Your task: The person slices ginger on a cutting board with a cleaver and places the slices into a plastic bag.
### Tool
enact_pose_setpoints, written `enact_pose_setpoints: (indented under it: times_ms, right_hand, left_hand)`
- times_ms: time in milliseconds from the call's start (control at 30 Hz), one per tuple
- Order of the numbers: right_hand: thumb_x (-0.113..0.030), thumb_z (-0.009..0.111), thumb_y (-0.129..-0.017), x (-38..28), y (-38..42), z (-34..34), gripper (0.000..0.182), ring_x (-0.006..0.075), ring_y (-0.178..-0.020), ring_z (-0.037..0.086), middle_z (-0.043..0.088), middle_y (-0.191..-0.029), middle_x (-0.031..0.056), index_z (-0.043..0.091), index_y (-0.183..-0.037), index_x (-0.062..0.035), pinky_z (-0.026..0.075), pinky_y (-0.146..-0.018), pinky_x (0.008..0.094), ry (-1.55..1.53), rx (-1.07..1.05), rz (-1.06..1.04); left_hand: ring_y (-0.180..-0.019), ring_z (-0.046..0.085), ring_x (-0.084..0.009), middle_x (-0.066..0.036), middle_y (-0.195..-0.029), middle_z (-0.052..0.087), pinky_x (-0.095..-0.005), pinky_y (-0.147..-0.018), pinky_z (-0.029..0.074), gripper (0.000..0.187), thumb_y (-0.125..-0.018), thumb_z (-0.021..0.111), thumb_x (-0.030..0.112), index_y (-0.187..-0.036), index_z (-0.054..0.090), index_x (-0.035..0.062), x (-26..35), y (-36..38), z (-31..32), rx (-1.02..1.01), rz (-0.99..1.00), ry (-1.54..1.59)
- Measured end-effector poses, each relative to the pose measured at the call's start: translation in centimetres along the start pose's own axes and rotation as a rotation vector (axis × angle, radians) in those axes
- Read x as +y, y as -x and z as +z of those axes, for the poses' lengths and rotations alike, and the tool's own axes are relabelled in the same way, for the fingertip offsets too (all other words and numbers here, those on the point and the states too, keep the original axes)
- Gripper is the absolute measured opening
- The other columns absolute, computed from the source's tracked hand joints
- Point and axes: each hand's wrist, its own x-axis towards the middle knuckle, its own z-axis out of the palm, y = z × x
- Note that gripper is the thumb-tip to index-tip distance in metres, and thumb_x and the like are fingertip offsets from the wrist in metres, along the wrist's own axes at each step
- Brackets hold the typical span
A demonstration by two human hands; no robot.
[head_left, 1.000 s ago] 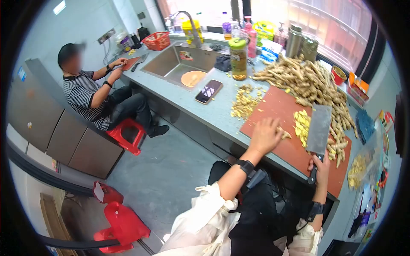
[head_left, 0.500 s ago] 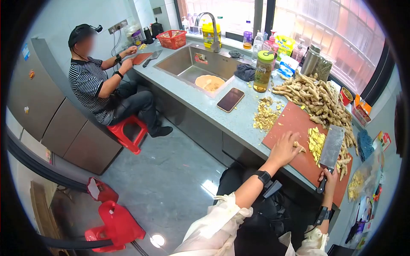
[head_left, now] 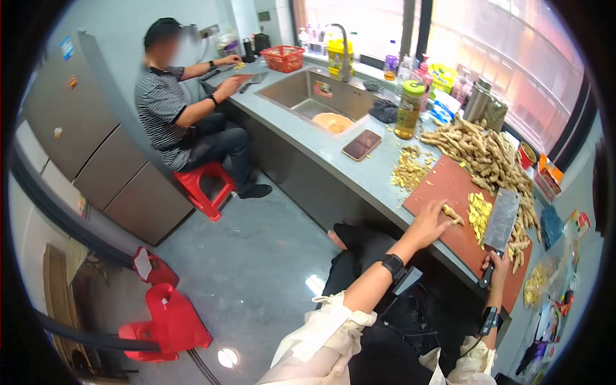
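Observation:
My left hand (head_left: 426, 227) rests at the left part of a reddish-brown cutting board (head_left: 431, 197), its fingers spread apart. Right at those fingertips lies a small peeled piece of ginger (head_left: 453, 214). My right hand (head_left: 496, 264) is wrapped round the black handle of a cleaver (head_left: 503, 219), whose broad blade lies flat over the board's right side. Between the two hands sits a heap of yellow ginger slices (head_left: 479, 217). A few ginger pieces (head_left: 517, 246) show to the right of the blade.
Unpeeled ginger roots (head_left: 487, 151) pile up behind the board, with peelings (head_left: 410, 169) to its left. Farther along stand a phone (head_left: 362, 145), a green-lidded bottle (head_left: 409, 110) and the sink (head_left: 301, 96). Another person (head_left: 173, 102) sits on a red stool (head_left: 206, 190).
The view has swung left, shifting the scene rightward. My left fingers have spread and more of the ginger piece shows. The cleaver stays in my right hand. The other person's hands have moved apart.

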Motion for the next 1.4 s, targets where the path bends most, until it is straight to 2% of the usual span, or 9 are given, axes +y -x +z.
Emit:
enact_pose_setpoints:
  times_ms: [167, 333, 467, 700, 767, 967, 1000, 1167, 1400]
  right_hand:
    - [-0.012, 0.059, -0.095, 1.8, -1.0, -0.7, 0.033, 0.0116, -0.048, 0.055, 0.057, -0.072, 0.0049, 0.051, -0.126, -0.0018, 0.048, -0.045, 0.0254, -0.05, -0.039, -0.038]
    - [-0.01, 0.06, -0.093, 2.5, -1.2, -0.6, 0.053, 0.0124, -0.048, 0.053, 0.057, -0.072, 0.006, 0.045, -0.143, -0.0004, 0.047, -0.044, 0.026, -0.102, -0.053, -0.023]
    - [-0.01, 0.06, -0.093, 1.5, -0.4, 0.3, 0.057, 0.0124, -0.05, 0.053, 0.056, -0.073, 0.0066, 0.042, -0.146, 0.0006, 0.046, -0.045, 0.0254, -0.117, -0.044, 0.017]
    - [-0.009, 0.06, -0.094, 1.8, -0.1, 0.1, 0.057, 0.0122, -0.052, 0.053, 0.056, -0.073, 0.0066, 0.041, -0.147, 0.0013, 0.047, -0.046, 0.0245, -0.127, -0.06, 0.058]
    - [-0.009, 0.058, -0.094, 1.2, 0.1, 0.6, 0.05, 0.01, -0.051, 0.052, 0.055, -0.074, 0.0048, 0.045, -0.141, 0.0014, 0.045, -0.045, 0.0228, -0.112, -0.041, 0.068]
    - [-0.011, 0.059, -0.096, 2.1, 0.4, -0.7, 0.047, 0.0096, -0.053, 0.052, 0.054, -0.075, 0.0049, 0.045, -0.138, 0.0034, 0.044, -0.045, 0.0215, -0.117, -0.037, 0.091]
    - [-0.006, 0.065, -0.098, -1.3, 1.0, 0.1, 0.027, 0.0138, -0.06, 0.059, 0.063, -0.081, 0.0076, 0.054, -0.123, -0.0004, 0.047, -0.054, 0.0246, -0.153, -0.064, 0.191]
    - [-0.005, 0.064, -0.099, -2.0, 1.1, 0.5, 0.026, 0.0131, -0.061, 0.058, 0.062, -0.081, 0.0066, 0.054, -0.123, 0.0004, 0.046, -0.055, 0.0242, -0.109, -0.053, 0.213]
    - [-0.005, 0.066, -0.099, -3.6, 1.5, 1.4, 0.041, 0.0126, -0.064, 0.056, 0.062, -0.081, 0.0065, 0.049, -0.134, 0.0046, 0.047, -0.058, 0.027, -0.042, 0.012, 0.293]
  left_hand:
    - [-0.128, 0.051, -0.0406, -0.022, -0.135, 0.051, -0.0455, -0.108, 0.043, 0.065, -0.093, 0.068, 0.029, -0.147, 0.042, 0.0046, 0.0, -0.4, 1.1, 0.024, -0.07, -0.065]
    - [-0.126, 0.052, -0.0413, -0.021, -0.132, 0.053, -0.0478, -0.107, 0.044, 0.062, -0.092, 0.066, 0.027, -0.145, 0.043, 0.0057, 1.3, -0.7, 1.1, 0.05, -0.163, -0.126]
    - [-0.121, 0.054, -0.0397, -0.019, -0.127, 0.054, -0.0477, -0.104, 0.044, 0.062, -0.091, 0.068, 0.028, -0.145, 0.045, 0.007, 0.6, -1.4, 1.4, 0.058, -0.136, -0.219]
    - [-0.117, 0.055, -0.037, -0.017, -0.124, 0.055, -0.0487, -0.101, 0.043, 0.061, -0.09, 0.068, 0.029, -0.143, 0.048, 0.0075, 1.7, -2.4, 0.7, -0.039, -0.125, -0.311]
    - [-0.118, 0.055, -0.0365, -0.017, -0.124, 0.055, -0.0487, -0.102, 0.042, 0.059, -0.09, 0.068, 0.031, -0.142, 0.05, 0.0077, 1.3, -2.7, 1.0, -0.058, -0.123, -0.365]
    - [-0.108, 0.056, -0.0355, -0.015, -0.115, 0.057, -0.0469, -0.09, 0.043, 0.052, -0.091, 0.067, 0.032, -0.135, 0.054, 0.007, 0.8, -4.2, 2.3, -0.04, -0.126, -0.372]
    - [-0.108, 0.056, -0.0356, -0.015, -0.114, 0.057, -0.0464, -0.09, 0.043, 0.052, -0.091, 0.067, 0.032, -0.135, 0.055, 0.0066, 0.6, -4.5, 2.4, -0.038, -0.113, -0.354]
    - [-0.11, 0.056, -0.0336, -0.014, -0.117, 0.057, -0.0444, -0.09, 0.042, 0.053, -0.094, 0.065, 0.036, -0.138, 0.055, 0.009, -0.2, -4.7, 2.7, -0.063, -0.097, -0.318]
    - [-0.123, 0.051, -0.0342, -0.015, -0.13, 0.054, -0.0484, -0.103, 0.039, 0.057, -0.096, 0.062, 0.037, -0.145, 0.049, 0.0101, 0.0, -4.4, 2.3, -0.134, -0.186, -0.259]
